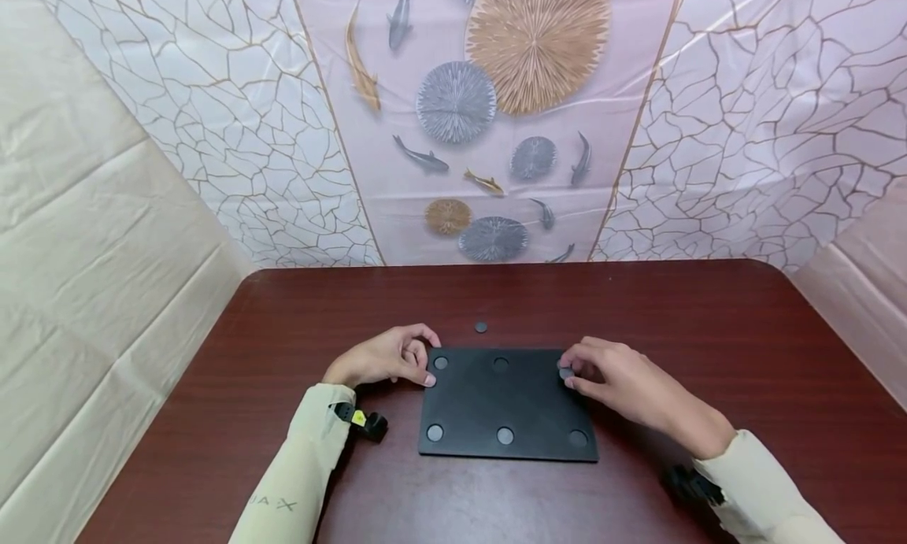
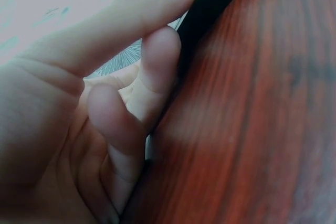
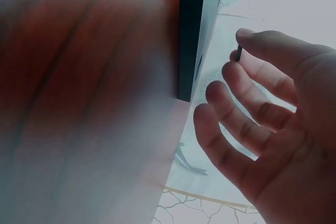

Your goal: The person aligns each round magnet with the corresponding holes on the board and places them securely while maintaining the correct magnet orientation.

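Note:
A black rectangular board (image 1: 510,402) with round recesses lies on the table. Lighter grey discs fill its far-left, near-left and near-middle recesses; the far-middle and near-right ones look dark. My left hand (image 1: 397,355) holds the board's left edge near the far corner, thumb on top and curled fingers against the side, as the left wrist view shows. Above the far-right corner, my right hand (image 1: 623,379) pinches a small thin grey disc (image 3: 239,53) between thumb and fingertips. In the right wrist view this disc stands edge-on, apart from the board. The far-right recess is hidden by the right hand.
Another small dark disc (image 1: 481,327) lies on the table just beyond the board's far edge. The reddish-brown wooden table (image 1: 340,308) extends around the board. Patterned cloth (image 1: 489,135) hangs behind it, with pale cloth on both sides.

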Demonstrator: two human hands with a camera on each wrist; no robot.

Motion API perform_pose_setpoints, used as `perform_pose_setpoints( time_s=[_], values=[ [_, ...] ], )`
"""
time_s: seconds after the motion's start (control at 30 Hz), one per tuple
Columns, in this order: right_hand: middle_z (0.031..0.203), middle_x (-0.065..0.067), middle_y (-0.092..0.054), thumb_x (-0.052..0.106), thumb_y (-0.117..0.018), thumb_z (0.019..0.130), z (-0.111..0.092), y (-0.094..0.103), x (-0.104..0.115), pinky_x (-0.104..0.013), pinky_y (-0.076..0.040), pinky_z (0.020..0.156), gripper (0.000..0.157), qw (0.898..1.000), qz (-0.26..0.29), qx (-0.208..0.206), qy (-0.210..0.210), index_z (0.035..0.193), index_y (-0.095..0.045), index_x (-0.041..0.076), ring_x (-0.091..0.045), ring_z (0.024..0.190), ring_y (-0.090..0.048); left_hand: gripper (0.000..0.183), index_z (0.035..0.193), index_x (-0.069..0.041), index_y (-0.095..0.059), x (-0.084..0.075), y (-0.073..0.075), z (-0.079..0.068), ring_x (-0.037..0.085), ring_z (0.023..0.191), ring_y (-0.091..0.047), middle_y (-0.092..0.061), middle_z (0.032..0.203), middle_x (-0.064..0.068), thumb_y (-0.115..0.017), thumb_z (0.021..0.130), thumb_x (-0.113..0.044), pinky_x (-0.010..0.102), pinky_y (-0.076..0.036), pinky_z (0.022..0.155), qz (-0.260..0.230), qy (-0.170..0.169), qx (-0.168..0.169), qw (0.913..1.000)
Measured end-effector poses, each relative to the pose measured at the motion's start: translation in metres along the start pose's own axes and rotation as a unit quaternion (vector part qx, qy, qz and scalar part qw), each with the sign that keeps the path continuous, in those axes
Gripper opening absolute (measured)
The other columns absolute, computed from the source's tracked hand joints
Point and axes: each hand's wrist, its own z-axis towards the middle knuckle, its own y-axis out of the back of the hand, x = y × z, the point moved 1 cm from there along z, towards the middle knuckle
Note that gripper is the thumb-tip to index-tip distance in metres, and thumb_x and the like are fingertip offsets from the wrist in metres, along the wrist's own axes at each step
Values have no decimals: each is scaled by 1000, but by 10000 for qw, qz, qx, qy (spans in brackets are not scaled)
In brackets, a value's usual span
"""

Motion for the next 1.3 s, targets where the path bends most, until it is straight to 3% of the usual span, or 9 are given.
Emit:
perform_pose_setpoints(
  time_s=[0.23,0.5,0.6,0.97,1.3],
  values=[
    [96,10,-62,11,-79,95,-7,-4,3,-29,-55,73,17,9997,212,-39,133,112,-75,11,-3,82,-57,53,130,-4,-55,0,1,0,15,65,-54,-63,78,3,-85,87,-4,26,-46,63,-46,-50,24,10000],
    [95,13,-60,11,-79,95,-15,-6,4,-26,-53,69,16,9990,202,-60,382,111,-76,12,-2,81,-55,53,131,-3,-54,1,1,1,13,64,-53,-63,79,3,-85,87,-4,25,-45,62,-118,-44,58,9999],
    [92,15,-59,11,-79,95,-18,-6,6,-26,-53,69,15,9995,182,0,270,110,-76,13,0,80,-54,54,131,-4,-54,2,0,1,13,64,-53,-63,79,3,-85,87,-4,25,-45,62,-110,-25,61,9999],
    [92,17,-58,20,-79,96,-21,-1,6,-24,-51,68,12,9983,218,446,298,107,-74,21,4,78,-54,54,131,-3,-54,1,2,0,14,64,-54,-63,79,4,-85,87,-5,26,-46,62,-118,-17,6,9999],
    [100,15,-62,13,-76,98,-25,1,5,-25,-54,70,14,9912,541,1053,596,110,-73,20,3,83,-57,54,132,-3,-53,0,1,0,12,62,-52,-62,79,2,-85,87,-5,25,-43,60,-112,-39,56,9999]
  ],
)
